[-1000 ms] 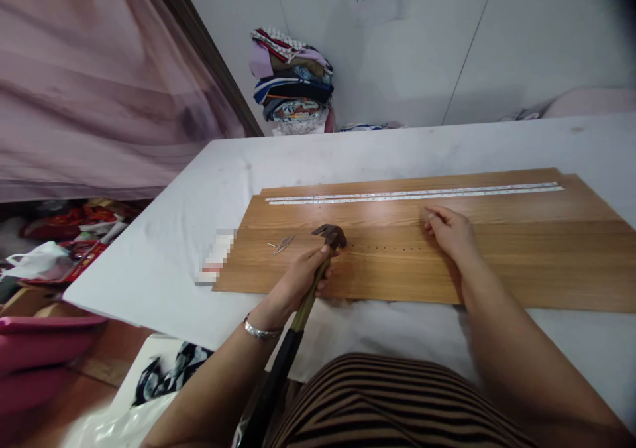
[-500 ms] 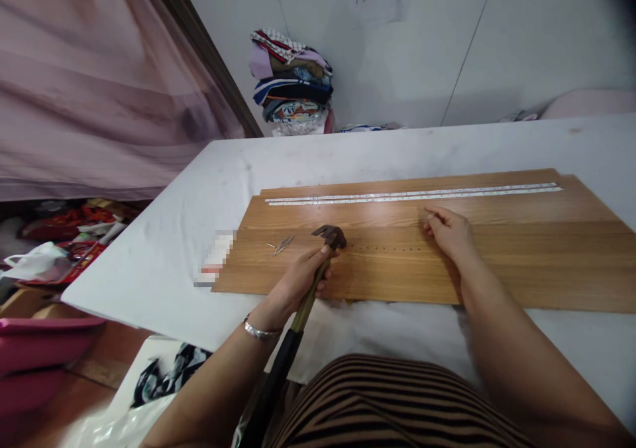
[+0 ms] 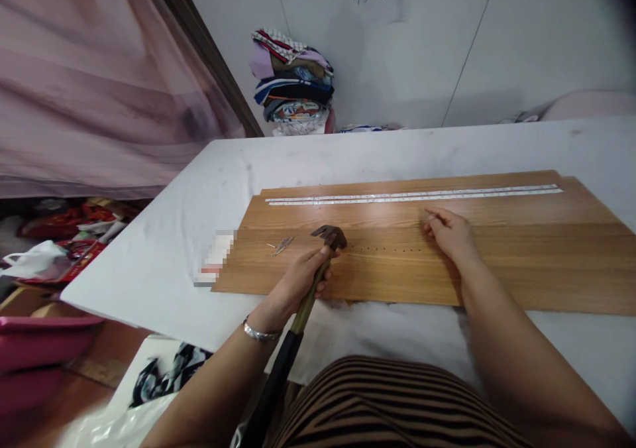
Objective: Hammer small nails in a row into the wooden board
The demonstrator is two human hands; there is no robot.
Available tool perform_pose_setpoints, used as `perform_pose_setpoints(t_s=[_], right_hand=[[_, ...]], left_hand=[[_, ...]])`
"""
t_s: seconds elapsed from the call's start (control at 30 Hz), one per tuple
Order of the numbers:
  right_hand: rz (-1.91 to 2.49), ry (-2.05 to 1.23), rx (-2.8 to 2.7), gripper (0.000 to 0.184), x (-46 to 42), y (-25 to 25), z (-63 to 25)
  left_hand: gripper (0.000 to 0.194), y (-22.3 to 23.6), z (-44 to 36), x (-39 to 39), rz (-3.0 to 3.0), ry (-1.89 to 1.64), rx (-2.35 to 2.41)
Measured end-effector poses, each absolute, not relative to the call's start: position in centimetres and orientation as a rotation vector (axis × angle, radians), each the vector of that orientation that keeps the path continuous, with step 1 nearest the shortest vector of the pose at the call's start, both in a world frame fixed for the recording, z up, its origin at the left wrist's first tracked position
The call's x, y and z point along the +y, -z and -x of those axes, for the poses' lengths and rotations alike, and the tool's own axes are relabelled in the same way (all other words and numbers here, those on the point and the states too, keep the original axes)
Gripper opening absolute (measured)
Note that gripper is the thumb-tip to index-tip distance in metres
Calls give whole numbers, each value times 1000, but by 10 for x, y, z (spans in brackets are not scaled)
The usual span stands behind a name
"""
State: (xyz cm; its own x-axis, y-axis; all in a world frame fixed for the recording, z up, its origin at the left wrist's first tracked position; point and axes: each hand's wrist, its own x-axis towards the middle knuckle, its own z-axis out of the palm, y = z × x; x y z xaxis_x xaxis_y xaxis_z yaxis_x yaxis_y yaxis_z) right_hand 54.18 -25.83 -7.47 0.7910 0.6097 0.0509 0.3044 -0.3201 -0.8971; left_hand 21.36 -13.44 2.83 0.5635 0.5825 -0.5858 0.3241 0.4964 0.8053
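My left hand (image 3: 305, 276) is wrapped around a claw hammer (image 3: 308, 309) just below its metal head, which lies over the wooden board (image 3: 507, 242). The black grip slants back toward my body. My right hand (image 3: 451, 234) rests on the board with its fingers curled and thumb and forefinger together; whatever may be between them is too small to make out. Between the two hands runs a row of small dark dots, perhaps nail heads (image 3: 390, 249). Several loose nails (image 3: 282, 245) lie on the board left of the hammer head.
Two white marked strips (image 3: 412, 197) lie along the board's far side. The board is on a white-covered table (image 3: 163, 242). Folded clothes (image 3: 293, 83) are stacked against the wall behind. Left are a pink curtain (image 3: 99, 90), a pink bin (image 3: 40, 348) and a blurred-out packet (image 3: 214, 259).
Almost nothing differs. Both hands and the hammer keep their places, and the view has shifted very slightly.
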Motion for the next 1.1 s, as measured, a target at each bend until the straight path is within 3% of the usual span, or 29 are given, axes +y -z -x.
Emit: perform_pose_setpoints(t_s=[1.1], right_hand=[[1919, -346, -692, 38, -257, 76, -542]], left_hand=[[50, -26, -213, -135, -1073, -188, 1001]])
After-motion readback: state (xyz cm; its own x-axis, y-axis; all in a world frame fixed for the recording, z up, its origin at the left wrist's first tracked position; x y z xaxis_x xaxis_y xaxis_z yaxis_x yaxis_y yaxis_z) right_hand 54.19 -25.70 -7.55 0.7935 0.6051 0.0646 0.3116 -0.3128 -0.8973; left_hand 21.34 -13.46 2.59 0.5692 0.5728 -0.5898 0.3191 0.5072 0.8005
